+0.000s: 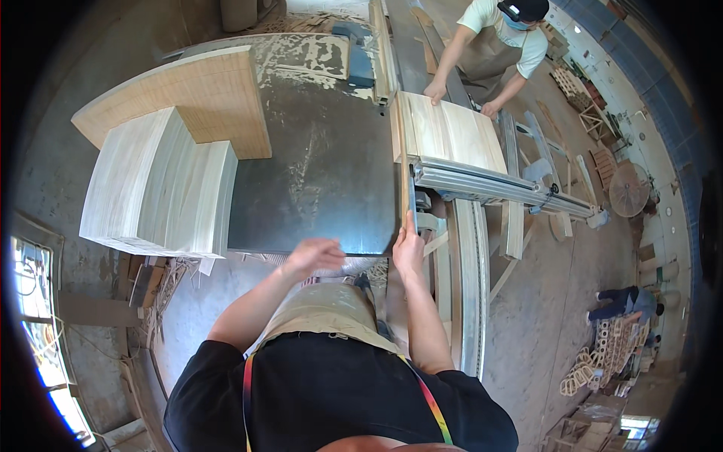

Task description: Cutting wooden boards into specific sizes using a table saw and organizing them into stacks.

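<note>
Work looks partway: stack (154, 184) piled left on the bench (331, 192), boards (452, 132) far right lying unstacked. Right hand (408, 252) grips a strip (404, 184); left hand (312, 256) hangs empty.

Dark tabletop (339, 196) | left: stacked pale boards (139, 177) | far end: scattered wood dust (294, 74)
</note>
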The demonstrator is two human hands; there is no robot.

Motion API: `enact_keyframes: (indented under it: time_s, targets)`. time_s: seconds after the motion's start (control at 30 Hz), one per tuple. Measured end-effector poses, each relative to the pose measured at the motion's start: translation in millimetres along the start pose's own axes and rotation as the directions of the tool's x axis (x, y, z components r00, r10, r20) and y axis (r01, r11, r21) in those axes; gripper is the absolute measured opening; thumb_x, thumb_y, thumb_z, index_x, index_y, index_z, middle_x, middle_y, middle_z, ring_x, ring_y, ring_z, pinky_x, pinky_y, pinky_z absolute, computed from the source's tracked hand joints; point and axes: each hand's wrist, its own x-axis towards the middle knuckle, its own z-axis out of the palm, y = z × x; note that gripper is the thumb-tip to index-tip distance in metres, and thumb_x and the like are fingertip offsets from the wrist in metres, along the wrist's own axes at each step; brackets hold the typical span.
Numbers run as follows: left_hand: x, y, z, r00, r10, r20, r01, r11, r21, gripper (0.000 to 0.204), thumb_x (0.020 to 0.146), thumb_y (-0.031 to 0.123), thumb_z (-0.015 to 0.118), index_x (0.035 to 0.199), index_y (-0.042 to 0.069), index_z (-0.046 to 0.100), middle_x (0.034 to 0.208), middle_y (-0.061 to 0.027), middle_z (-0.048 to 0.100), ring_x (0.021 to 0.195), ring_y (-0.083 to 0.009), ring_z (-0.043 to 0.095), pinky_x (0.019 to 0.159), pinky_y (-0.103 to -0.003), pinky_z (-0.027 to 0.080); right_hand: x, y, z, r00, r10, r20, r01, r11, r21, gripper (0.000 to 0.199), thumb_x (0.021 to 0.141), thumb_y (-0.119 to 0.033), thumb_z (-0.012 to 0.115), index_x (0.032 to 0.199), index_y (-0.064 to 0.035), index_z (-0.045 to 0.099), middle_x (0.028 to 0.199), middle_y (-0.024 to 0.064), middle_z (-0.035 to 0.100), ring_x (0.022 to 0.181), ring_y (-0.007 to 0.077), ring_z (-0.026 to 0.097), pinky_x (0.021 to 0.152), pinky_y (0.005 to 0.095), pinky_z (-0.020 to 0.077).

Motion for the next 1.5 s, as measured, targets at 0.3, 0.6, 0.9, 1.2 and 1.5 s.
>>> enact_keyframes:
  time_s: [0.3, 0.6, 0.9, 1.2, 1.5]
  targets:
    - [68.8, -58.0, 84.6, 0.932, -0.279, 0.233, 0.316, 0.938, -0.141, 0.090, 0.089, 0.059, 0.077, 0.132, -0.015, 0.050, 0.142, -0.0347, 0.053, 0.127, -0.0372, 0.062, 0.107, -0.046, 0.053, -155.5, 7.5, -35.5, 0.999, 0.001, -0.053, 0.013, 0.965, 0.262, 0.053, 0.098, 0.002, 0.055, 0.151, 0.0025, 0.048, 0.118, 0.0305, 0.071, 0.087, 0.0457, 0.072, 0.069, 0.0468, 0.0550]
    - [96.5, -94.4, 153.1, 0.965, -0.070, 0.251, 0.163, 0.915, -0.369, 0.081, 0.096, 0.056, 0.071, 0.134, -0.012, 0.049, 0.140, -0.0280, 0.051, 0.122, -0.0352, 0.060, 0.109, -0.048, 0.050, -307.1, 33.2, -92.5, 0.987, 0.159, 0.007, -0.148, 0.899, 0.413, 0.048, 0.096, 0.003, 0.060, 0.144, 0.0053, 0.057, 0.132, 0.0226, 0.070, 0.108, 0.0333, 0.073, 0.085, 0.0362, 0.0572]
    - [7.6, -68.0, 126.3, 0.997, 0.071, -0.012, -0.072, 0.992, -0.101, 0.051, 0.095, 0.032, 0.079, 0.122, -0.007, 0.059, 0.117, -0.0211, 0.065, 0.098, -0.0270, 0.072, 0.085, -0.036, 0.062, -241.7, 56.9, -103.9, 0.996, 0.081, -0.023, -0.062, 0.888, 0.455, 0.045, 0.099, -0.001, 0.061, 0.143, 0.0055, 0.058, 0.134, 0.0200, 0.070, 0.115, 0.0280, 0.072, 0.094, 0.0323, 0.0555]
    - [-160.3, -7.4, 28.9, 0.959, 0.267, -0.098, -0.267, 0.963, 0.011, 0.043, 0.098, 0.016, 0.068, 0.131, -0.009, 0.056, 0.108, -0.0208, 0.068, 0.082, -0.0302, 0.076, 0.067, -0.031, 0.063, -141.1, 24.4, -60.4, 0.903, 0.131, 0.409, -0.421, 0.465, 0.779, 0.050, 0.104, -0.007, 0.056, 0.154, -0.0078, 0.051, 0.083, 0.0073, 0.065, 0.056, 0.0112, 0.054, 0.047, 0.0266, 0.0463]
    - [-256.3, 14.5, -45.4, 0.770, 0.462, -0.439, -0.505, 0.863, 0.022, 0.047, 0.096, 0.013, 0.066, 0.135, -0.009, 0.054, 0.114, -0.0230, 0.068, 0.081, -0.0344, 0.075, 0.067, -0.034, 0.062, -75.2, 28.6, -14.9, 0.758, 0.003, 0.652, -0.650, 0.077, 0.756, 0.051, 0.105, -0.008, 0.055, 0.155, -0.0144, 0.049, 0.074, 0.0033, 0.057, 0.049, 0.0065, 0.040, 0.039, 0.0247, 0.0374]
